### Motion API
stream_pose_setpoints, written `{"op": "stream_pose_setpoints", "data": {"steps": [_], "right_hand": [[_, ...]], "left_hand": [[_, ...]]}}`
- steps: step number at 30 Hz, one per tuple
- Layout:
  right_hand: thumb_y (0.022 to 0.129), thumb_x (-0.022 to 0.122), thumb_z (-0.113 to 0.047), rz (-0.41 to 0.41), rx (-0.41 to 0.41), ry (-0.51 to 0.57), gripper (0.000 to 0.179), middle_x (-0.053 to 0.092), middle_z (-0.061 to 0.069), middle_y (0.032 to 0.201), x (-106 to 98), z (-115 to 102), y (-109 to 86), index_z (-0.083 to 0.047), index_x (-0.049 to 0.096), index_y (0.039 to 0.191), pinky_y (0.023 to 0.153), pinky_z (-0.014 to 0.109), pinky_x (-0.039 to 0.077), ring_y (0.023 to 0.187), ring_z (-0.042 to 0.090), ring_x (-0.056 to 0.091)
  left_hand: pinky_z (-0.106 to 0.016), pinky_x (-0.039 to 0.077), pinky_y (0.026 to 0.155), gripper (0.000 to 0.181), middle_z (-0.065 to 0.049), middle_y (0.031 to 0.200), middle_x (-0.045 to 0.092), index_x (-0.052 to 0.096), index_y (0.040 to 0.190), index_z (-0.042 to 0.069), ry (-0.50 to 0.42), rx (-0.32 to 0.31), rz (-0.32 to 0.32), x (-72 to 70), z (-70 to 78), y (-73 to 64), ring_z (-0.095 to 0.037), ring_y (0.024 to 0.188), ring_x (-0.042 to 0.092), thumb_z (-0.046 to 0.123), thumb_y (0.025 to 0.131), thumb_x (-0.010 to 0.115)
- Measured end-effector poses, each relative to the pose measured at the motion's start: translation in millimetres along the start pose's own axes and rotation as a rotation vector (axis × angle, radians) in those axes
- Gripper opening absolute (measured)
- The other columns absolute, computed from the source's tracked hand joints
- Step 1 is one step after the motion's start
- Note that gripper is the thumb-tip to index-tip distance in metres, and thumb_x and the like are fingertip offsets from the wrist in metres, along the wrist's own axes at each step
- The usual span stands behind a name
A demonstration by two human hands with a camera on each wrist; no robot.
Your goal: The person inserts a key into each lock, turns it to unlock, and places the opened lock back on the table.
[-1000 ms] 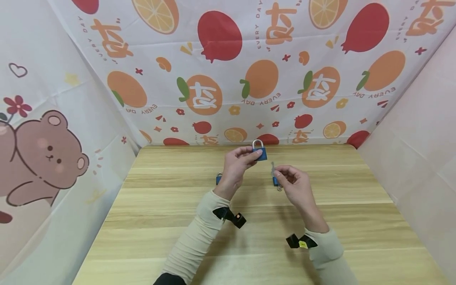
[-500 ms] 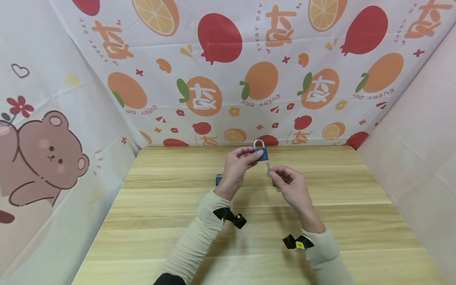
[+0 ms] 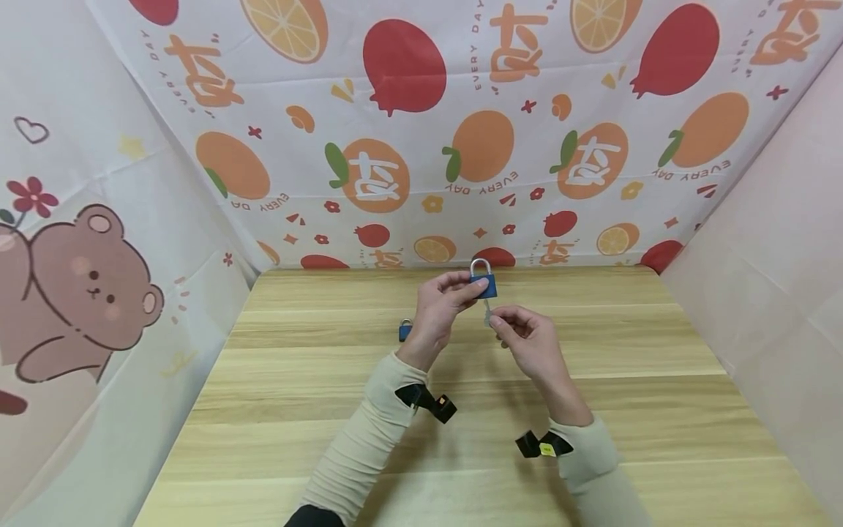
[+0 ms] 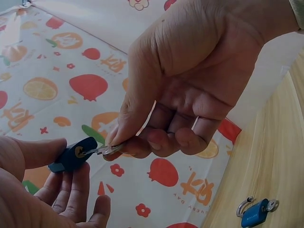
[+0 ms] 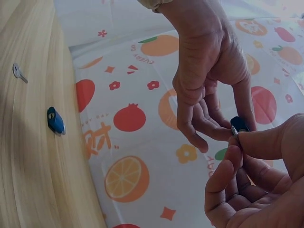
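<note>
- Head view: I have the left hand (image 3: 440, 307) pinching a blue padlock (image 3: 486, 288) by its body over the far middle of the wooden table (image 3: 263, 439), shackle facing far.
- The right hand (image 3: 535, 348) pinches a silver key (image 3: 487, 315) on the padlock's near side.
- A second blue padlock (image 3: 405, 331) sits left, beside the left wrist.
- Left wrist view: the key's tip meets the keyhole (image 4: 80, 152); I cannot tell how deep. A keyed padlock (image 4: 255, 213) rests on the table.
- Right wrist view: I see a loose key (image 5: 18, 71) lying near the second padlock.
</note>
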State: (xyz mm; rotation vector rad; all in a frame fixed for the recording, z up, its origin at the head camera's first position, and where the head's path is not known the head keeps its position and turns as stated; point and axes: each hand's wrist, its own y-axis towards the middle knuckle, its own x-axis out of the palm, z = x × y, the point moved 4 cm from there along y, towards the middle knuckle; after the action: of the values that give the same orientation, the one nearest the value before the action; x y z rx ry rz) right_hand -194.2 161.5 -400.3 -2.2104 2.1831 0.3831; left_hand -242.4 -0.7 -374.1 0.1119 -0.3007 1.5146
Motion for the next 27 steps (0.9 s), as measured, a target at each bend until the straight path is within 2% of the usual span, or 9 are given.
{"op": "stream_pose_setpoints", "data": {"steps": [4, 8, 16, 22, 27], "right_hand": [[0.1, 0.066, -0.02, 0.0, 0.008, 0.02, 0.024, 0.067, -0.01, 0.084, 1.2, 0.4, -0.8, 0.001, 0.072, 0.11, 0.066, 0.021, 0.053, 0.077, 0.019, 0.062], [0.1, 0.066, -0.019, 0.007, 0.009, 0.029, 0.024, 0.067, -0.009, 0.085, 2.1, -1.1, -1.3, 0.001, 0.071, 0.111, 0.067, 0.022, 0.054, 0.077, 0.017, 0.062], [0.099, 0.066, -0.016, 0.032, 0.007, 0.048, 0.022, 0.069, 0.013, 0.092, 4.5, -3.3, -0.8, 0.003, 0.071, 0.11, 0.066, 0.026, 0.055, 0.074, 0.011, 0.06], [0.099, 0.067, -0.018, 0.038, 0.018, 0.05, 0.023, 0.07, 0.001, 0.088, 5.3, -6.0, -1.2, 0.002, 0.072, 0.11, 0.066, 0.025, 0.054, 0.074, 0.009, 0.059], [0.099, 0.067, -0.016, 0.041, 0.033, 0.087, 0.024, 0.072, 0.006, 0.091, 5.5, -6.3, -0.6, 0.005, 0.071, 0.111, 0.071, 0.025, 0.058, 0.073, 0.007, 0.063]], "left_hand": [[-0.027, 0.059, 0.081, 0.025, 0.003, 0.087, 0.072, 0.071, 0.108, 0.003, 0.004, 0.006, -0.006, 0.6, 0.2, -1.6, -0.007, 0.08, 0.07, 0.013, 0.087, 0.08], [-0.026, 0.059, 0.081, 0.026, 0.004, 0.088, 0.072, 0.07, 0.109, 0.003, 0.003, 0.007, -0.008, 0.7, -0.6, -1.9, -0.007, 0.081, 0.07, 0.013, 0.087, 0.08], [-0.028, 0.059, 0.083, 0.024, 0.003, 0.088, 0.072, 0.07, 0.108, 0.003, 0.008, 0.018, -0.009, 0.7, -0.3, -2.2, -0.007, 0.081, 0.07, 0.013, 0.088, 0.08], [-0.036, 0.059, 0.091, 0.025, 0.004, 0.087, 0.071, 0.07, 0.108, 0.003, 0.016, 0.035, -0.015, 0.6, 1.9, -2.7, -0.006, 0.081, 0.07, 0.012, 0.088, 0.08], [-0.029, 0.059, 0.084, 0.025, 0.004, 0.087, 0.071, 0.069, 0.108, 0.003, 0.02, 0.053, -0.017, 1.7, 3.5, -4.1, -0.006, 0.081, 0.07, 0.012, 0.088, 0.079]]}}
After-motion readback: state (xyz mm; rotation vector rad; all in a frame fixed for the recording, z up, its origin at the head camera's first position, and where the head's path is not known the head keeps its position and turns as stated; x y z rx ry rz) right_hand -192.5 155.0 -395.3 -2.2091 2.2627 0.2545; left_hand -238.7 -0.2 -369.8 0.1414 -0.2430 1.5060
